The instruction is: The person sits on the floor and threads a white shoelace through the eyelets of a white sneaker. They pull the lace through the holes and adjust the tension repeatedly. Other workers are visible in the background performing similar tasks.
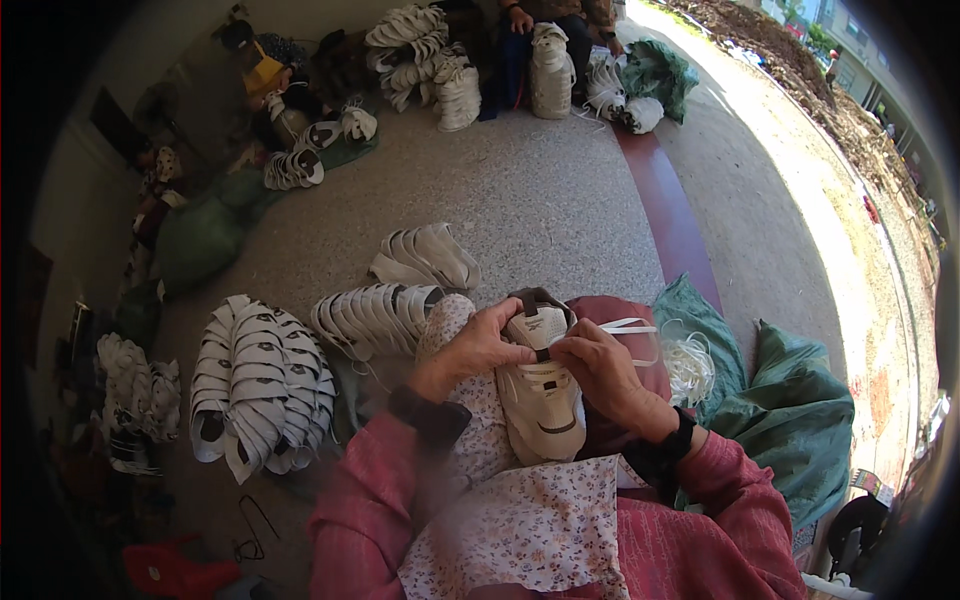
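A beige and cream shoe upper (545,405) with a dark collar lies across my lap, its toe toward me. My left hand (485,350) grips its side near the tongue, the thumb pressed close to a dark loop. On the other side, my right hand (612,380) pinches at the same loop with thumb and fingers together. A white shoelace (630,327) comes out beside the right fingers and trails over the maroon cloth (640,375). The exact pinch point is partly hidden by the fingers.
Stacks of nested shoe uppers (262,385) stand to my left, with more rows (375,315) ahead. A heap of white laces (690,368) and a green sack (790,420) lie right. A red stool (180,568) is at lower left. Other people sit along the far side.
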`<state>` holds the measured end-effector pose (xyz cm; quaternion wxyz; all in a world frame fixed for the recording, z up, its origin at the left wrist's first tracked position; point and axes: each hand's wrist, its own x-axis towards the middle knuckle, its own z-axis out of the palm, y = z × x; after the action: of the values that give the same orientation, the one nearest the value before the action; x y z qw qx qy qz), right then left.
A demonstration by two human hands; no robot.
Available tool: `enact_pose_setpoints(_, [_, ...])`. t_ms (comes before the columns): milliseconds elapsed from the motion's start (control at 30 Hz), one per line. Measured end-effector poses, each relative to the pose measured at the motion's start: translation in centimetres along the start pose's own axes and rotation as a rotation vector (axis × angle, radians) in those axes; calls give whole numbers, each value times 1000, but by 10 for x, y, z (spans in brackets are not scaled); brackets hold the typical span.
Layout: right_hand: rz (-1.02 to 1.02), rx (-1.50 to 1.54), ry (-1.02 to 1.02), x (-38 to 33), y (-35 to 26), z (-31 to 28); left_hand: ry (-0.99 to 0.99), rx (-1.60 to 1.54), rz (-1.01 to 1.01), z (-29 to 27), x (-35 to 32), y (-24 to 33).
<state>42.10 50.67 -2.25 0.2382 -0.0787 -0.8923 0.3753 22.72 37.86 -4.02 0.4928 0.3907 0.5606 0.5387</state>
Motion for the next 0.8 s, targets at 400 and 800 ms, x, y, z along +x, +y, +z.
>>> enact_pose_setpoints(400, [64,-177,-60,9,-4,4,-1,128,9,-1,-1,4])
enact_pose_setpoints(800, [144,-133,-109,11,-8,-4,328,1103,494,30,-34,35])
